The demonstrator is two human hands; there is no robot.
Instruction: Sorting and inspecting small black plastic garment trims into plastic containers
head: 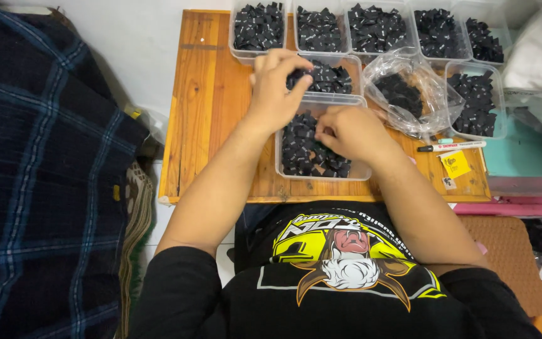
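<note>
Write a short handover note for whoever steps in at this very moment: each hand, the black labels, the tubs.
Left hand: raised over the middle tub, fingers pinched on a few black labels.
Right hand: down in the near tub, fingers among its labels.
On the wooden table: a back row of tubs, all holding labels; an open plastic bag with more; another tub at right.
Done: every tub holds labels.
Left: cannot tell from this view.

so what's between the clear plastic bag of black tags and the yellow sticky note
A white marker pen lies on the wooden table between bag and note, in the head view.
</note>
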